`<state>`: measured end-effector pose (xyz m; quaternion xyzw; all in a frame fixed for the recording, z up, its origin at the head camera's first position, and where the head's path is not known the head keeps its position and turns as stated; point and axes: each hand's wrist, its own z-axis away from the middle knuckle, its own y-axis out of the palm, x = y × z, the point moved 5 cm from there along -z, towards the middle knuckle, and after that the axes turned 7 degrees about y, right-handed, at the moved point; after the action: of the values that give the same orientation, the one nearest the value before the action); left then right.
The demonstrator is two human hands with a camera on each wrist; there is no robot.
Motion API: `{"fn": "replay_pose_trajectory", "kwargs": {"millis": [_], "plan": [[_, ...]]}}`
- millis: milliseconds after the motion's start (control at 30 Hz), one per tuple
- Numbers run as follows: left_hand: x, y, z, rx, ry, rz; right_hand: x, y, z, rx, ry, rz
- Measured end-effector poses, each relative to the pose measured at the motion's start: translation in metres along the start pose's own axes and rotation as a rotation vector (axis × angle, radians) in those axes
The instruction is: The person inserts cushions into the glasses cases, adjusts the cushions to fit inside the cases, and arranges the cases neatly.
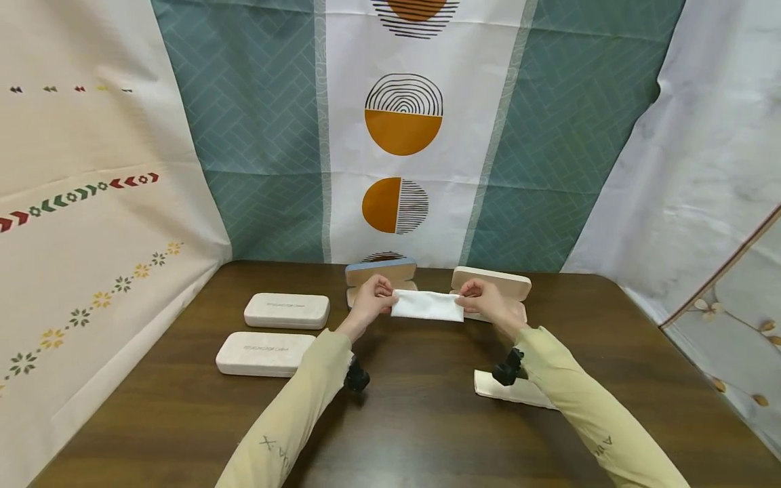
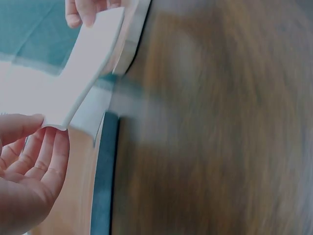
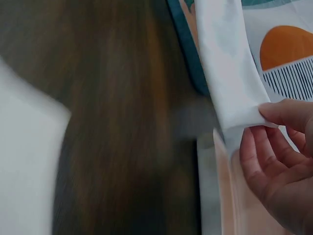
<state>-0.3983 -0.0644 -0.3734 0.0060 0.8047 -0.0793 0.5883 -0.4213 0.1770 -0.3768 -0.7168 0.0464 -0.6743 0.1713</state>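
A white folded cloth [image 1: 427, 306] is stretched level above the table between both hands. My left hand [image 1: 371, 301] pinches its left end between thumb and fingers, as the left wrist view also shows. At the opposite end, my right hand [image 1: 482, 300] pinches the cloth the same way. Just behind the left hand stands an open glasses case [image 1: 381, 271] with a blue outside and a tan lining. Another open glasses case [image 1: 491, 280], cream outside and pinkish inside, stands behind the right hand, which hides part of it.
Two closed cream glasses cases [image 1: 287, 310] lie on the brown table [image 1: 415, 420] at the left, one before the other; the left sleeve overlaps the nearer one. A flat folded cream cloth [image 1: 506, 388] lies partly beneath the right forearm. Patterned curtains [image 1: 262, 135] hang behind the table.
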Motion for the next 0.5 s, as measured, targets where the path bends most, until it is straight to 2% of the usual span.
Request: {"fn": "replay_pose_trajectory", "kwargs": {"millis": [133, 333, 500], "plan": [[0.015, -0.018, -0.007, -0.075, -0.011, -0.008, 0.006, 0.014, -0.015, -0.019, 0.005, 0.024], [0.021, -0.037, -0.008, -0.157, -0.015, -0.019, 0.015, 0.031, -0.034, -0.070, 0.010, 0.104], [0.024, -0.050, -0.008, -0.222, -0.013, -0.060, 0.017, 0.046, -0.044, -0.092, 0.016, 0.098]]}}
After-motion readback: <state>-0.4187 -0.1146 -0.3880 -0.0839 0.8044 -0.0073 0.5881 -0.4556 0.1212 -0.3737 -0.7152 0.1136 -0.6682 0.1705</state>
